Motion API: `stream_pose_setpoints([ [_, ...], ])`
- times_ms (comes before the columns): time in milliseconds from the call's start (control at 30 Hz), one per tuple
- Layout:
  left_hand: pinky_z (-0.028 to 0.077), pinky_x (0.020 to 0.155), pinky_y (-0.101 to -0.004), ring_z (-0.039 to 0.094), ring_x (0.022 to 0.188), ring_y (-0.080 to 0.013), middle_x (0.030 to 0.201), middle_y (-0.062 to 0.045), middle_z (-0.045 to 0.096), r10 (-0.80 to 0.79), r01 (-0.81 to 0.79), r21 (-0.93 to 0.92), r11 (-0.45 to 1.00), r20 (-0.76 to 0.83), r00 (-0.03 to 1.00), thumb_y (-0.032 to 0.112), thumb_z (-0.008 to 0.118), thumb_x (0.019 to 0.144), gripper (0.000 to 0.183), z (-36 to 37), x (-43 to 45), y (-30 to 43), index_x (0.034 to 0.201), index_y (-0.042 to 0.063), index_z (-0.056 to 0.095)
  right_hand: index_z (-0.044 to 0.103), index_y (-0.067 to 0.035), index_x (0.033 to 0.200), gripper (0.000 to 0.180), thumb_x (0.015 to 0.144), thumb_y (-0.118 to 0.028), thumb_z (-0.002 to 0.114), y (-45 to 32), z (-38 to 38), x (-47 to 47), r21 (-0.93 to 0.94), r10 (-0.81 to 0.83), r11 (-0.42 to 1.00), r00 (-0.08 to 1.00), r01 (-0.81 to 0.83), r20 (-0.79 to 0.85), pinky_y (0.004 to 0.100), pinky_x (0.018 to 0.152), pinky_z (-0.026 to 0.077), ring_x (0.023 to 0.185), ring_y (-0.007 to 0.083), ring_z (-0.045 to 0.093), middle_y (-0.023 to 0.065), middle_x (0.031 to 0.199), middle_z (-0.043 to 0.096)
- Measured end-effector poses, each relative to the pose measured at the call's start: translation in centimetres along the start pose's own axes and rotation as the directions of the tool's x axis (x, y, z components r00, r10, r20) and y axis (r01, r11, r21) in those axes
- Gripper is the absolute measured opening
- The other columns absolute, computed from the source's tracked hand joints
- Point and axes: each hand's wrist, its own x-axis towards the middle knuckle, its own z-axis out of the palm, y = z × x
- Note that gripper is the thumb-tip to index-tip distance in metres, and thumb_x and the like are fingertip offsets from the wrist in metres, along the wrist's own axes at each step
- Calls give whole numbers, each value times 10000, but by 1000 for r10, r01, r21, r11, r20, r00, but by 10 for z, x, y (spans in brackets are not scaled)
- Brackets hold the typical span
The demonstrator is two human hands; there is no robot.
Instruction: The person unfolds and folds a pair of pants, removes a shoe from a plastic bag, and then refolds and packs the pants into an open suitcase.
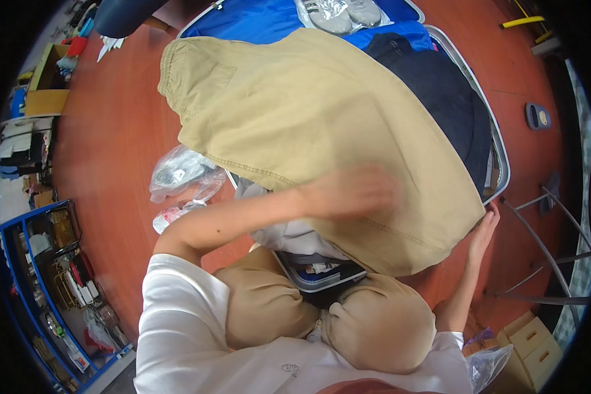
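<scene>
Khaki trousers (295, 108) with an elastic waistband lie spread across an open suitcase (502, 147) with a pale metal rim. My left hand (364, 192), blurred, is over the lower part of the trousers; its finger shape is unclear. At the trousers' right end, my right hand (482, 229) has its fingers against the fabric's edge by the suitcase corner; whether it grips is unclear. Dark folded clothing (438, 98) shows beneath on the right, grey fabric (295, 239) on the near side. Grey shoes in clear plastic (340, 17) rest on the blue lining.
Clear plastic bags (182, 170) lie on the red floor left of the suitcase. A blue-framed shelf (24, 236) with mixed goods stands at far left, below an open cardboard box (47, 101). On the right are a slipper (538, 116), a metal-legged stand (546, 246) and cardboard boxes (532, 344).
</scene>
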Motion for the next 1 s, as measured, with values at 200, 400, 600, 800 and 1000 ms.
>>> stream_pose_setpoints([
  [200, 444, 991, -440, 550, 1174, -358, 1270, -174, 584, -408, 509, 78, 858, -500, 764, 3, 543, 825, 423, -98, -27, -136, 1238, 76, 599, 421, 39, 1416, 614, 1052, -454, 406, 27, -30, 29, -60, 191, 982, 947, -182, 257, 370, 1141, 289, 1357, 262, 413, 171, 1440, 464],
  [400, 426, 1039, -386, 575, 1183, -306, 1239, -154, 620, -887, 888, -67, 455, -114, 446, -33, 469, 824, 473, -140, -57, -283, 1265, 85, 590, 579, -25, 1240, 466, 1067, -420, 400, -11, -46, 42, -175, 329, 944, 737, -280, 591, 291, 1051, 342, 1169, 125, 500, 26, 1211, 600],
  [600, 484, 900, -416, 621, 1103, -282, 1117, -125, 691, -778, 852, 42, 522, 432, 456, 4, 522, 818, 371, -154, 6, -316, 1140, 102, 677, 519, -124, 1105, 229, 1049, -343, 487, -5, -65, 46, 38, 282, 904, 659, -427, 697, 228, 833, 419, 945, 59, 506, -46, 1010, 528],
  [800, 515, 803, -446, 656, 988, -327, 1033, -117, 710, -811, 446, 678, 584, 460, 362, 135, 612, 838, 251, -162, 24, -316, 1075, 110, 688, 362, -84, 1424, 486, 1035, -337, 507, -6, -67, 52, 43, 357, 747, 454, -664, 816, 287, 978, 436, 1195, 111, 527, 11, 1319, 542],
  [1000, 532, 804, -453, 666, 991, -330, 1018, -111, 716, -820, 412, 732, 543, 356, 449, 215, 637, 844, 268, -196, 24, -300, 1098, 151, 699, 274, -41, 1541, 658, 1038, -414, 476, -3, -79, 59, -181, 457, 756, 309, -630, 834, 319, 1085, 369, 1330, 164, 452, 69, 1523, 424],
])
